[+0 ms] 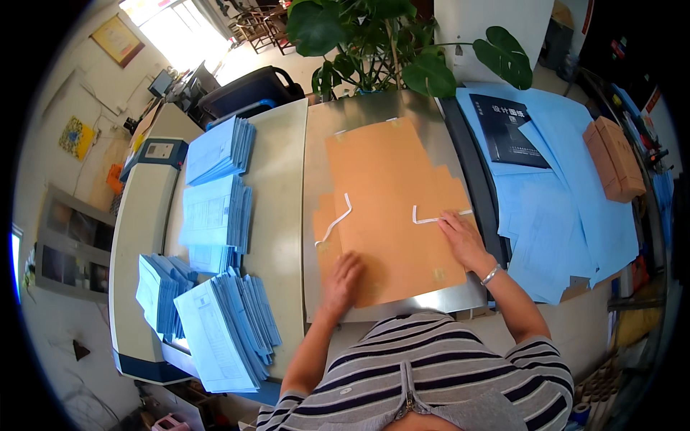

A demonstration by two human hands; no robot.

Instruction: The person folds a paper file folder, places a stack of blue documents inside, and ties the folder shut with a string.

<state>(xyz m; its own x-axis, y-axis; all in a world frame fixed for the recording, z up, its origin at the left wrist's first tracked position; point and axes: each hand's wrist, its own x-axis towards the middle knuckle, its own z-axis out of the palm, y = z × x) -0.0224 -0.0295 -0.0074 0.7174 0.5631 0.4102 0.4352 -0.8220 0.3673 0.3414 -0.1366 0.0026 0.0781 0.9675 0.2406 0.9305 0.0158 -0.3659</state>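
A brown kraft-paper folder [384,179] lies spread flat, with stepped flaps at its sides. Two bent white ribbons [338,224] run over its left and right flaps. My left hand [343,281] rests on the lower left part of the folder, its fingers stretched out and holding nothing. On the right flap, my right hand [461,241] lies with its fingertips over the right white ribbon [425,220], covering part of it. Those fingers are extended and look slightly apart. Small yellowish patches show near the folder's corners.
Beneath the folder is a metal plate [316,158]. Several stacks of blue printed folders [223,337] stand on the beige surface to the left. Blue sheets [543,230], a dark book [507,129] and a brown bundle [613,159] lie at right. A leafy plant [388,43] overhangs the far edge.
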